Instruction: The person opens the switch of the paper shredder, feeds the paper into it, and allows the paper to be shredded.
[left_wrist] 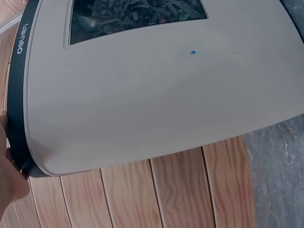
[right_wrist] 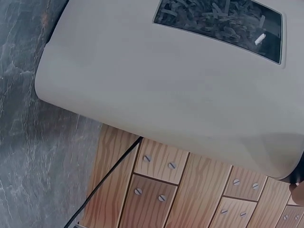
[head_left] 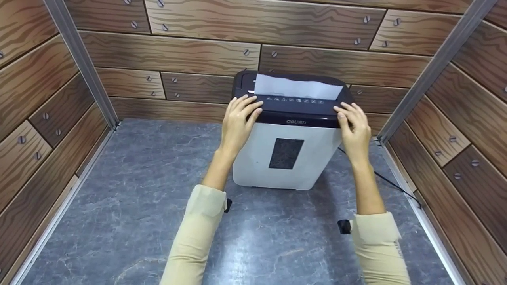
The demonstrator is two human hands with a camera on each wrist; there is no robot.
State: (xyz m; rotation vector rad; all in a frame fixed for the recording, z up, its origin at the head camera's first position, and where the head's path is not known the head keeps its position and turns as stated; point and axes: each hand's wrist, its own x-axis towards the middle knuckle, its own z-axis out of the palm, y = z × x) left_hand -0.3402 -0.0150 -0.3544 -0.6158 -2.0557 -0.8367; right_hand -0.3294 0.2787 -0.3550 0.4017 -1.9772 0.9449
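Observation:
A paper shredder (head_left: 257,154) with a white body and a dark top (head_left: 285,106) stands on the floor. A white sheet of paper (head_left: 297,87) sticks up out of the slot in its top. My left hand (head_left: 238,120) rests on the top's front left corner, fingertips on the dark surface. At the front right corner my right hand (head_left: 355,128) touches the top in the same way. Neither hand is on the paper. Shredded strips (left_wrist: 142,12) show through the front window in both wrist views. Only a bit of each hand appears in those views.
A black cord (head_left: 396,186) runs from behind the shredder to the right wall's foot. Wood-print panels (head_left: 198,55) wall in the back and both sides, with metal posts (head_left: 85,59) at the corners. The floor (head_left: 138,190) is grey marble-patterned.

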